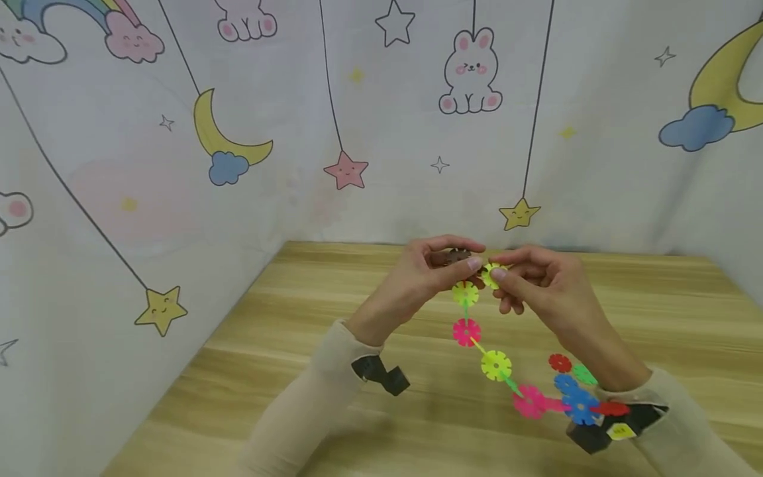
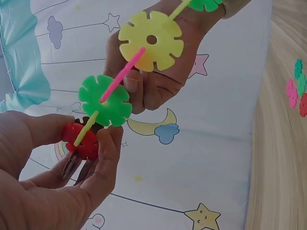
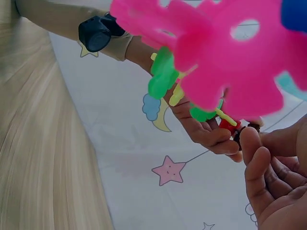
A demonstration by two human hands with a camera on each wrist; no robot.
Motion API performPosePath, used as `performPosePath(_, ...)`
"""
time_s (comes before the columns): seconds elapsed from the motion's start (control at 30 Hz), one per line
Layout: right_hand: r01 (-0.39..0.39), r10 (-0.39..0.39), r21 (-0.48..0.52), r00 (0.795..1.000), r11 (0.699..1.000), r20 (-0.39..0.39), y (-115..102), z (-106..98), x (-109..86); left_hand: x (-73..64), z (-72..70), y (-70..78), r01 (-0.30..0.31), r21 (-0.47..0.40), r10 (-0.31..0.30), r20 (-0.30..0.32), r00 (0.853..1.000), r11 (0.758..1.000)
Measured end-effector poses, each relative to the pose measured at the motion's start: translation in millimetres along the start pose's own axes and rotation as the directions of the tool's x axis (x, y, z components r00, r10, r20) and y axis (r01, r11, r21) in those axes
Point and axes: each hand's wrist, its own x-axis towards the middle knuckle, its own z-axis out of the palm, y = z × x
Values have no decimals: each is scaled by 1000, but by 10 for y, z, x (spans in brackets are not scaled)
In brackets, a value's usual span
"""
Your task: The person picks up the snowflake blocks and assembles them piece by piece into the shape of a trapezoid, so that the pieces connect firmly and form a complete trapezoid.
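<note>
My left hand [image 1: 426, 268] grips the upper end of a chain of slotted plastic discs; a brown disc [image 1: 457, 256] shows between its fingers, and a red disc [image 2: 85, 149] in the left wrist view. Facing it, my right hand [image 1: 551, 281] pinches a yellow disc [image 1: 491, 274] between thumb and fingers, right beside the brown one. Below the hands the chain runs down through a yellow disc [image 1: 465, 293], a pink disc [image 1: 467, 332] and more toward the right wrist. A blurred pink disc [image 3: 225, 57] blocks much of the right wrist view.
Near my right forearm are a red disc [image 1: 560, 362], a green disc [image 1: 584, 373] and blue discs [image 1: 581, 405]; which are linked I cannot tell. The wooden table [image 1: 268, 371] meets a printed cloth backdrop [image 1: 393, 119] behind and at the left.
</note>
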Motion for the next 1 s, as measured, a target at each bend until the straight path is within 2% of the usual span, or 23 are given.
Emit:
performPosePath(0.3, 60, -60, 28, 998, 998, -1, -11, 6, -18, 23, -14, 10, 18, -12, -17, 30, 999, 1000)
performPosePath(0.4, 60, -60, -20, 998, 998, 35, -27, -13, -17, 17, -53, 33, 5, -6, -5, 31, 1000, 1000)
performPosePath(0.57, 76, -72, -33, 991, 997, 111, -69, -27, -16, -17, -107, 76, -2, 29, 1, 45, 999, 1000)
performPosePath(0.83, 94, -76, -72, 971, 993, 225, -65, -1, -14, -42, -78, 99, 74, 169, -92, 105, 990, 983)
performPosePath(1.0, 39, -23, -61, 968, 997, 248, -19, -62, -10, -25, -60, 94, 105, 166, -124, 106, 987, 980)
